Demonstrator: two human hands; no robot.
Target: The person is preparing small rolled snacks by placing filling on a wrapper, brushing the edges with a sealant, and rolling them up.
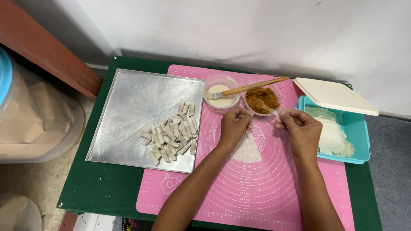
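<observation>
Head view shows the wrapper (247,147), a thin pale triangle of pastry sheet, lying flat on the pink mat (257,188) at the middle of the frame, its upper edge hidden under the left hand (234,125). That hand rests curled on the sheet's top, fingers pressed down on it. The right hand (300,127) is pinched shut on a small clear spoon (267,107) whose tip reaches into the bowl of brown filling (267,97), just above the sheet. The sheet looks very light, limp and easily torn, so it is best held by an edge or corner with flat fingertips. A metal tray (128,107) of finished rolls (171,132) sits at left; a teal box (357,128) of spare sheets at right.
</observation>
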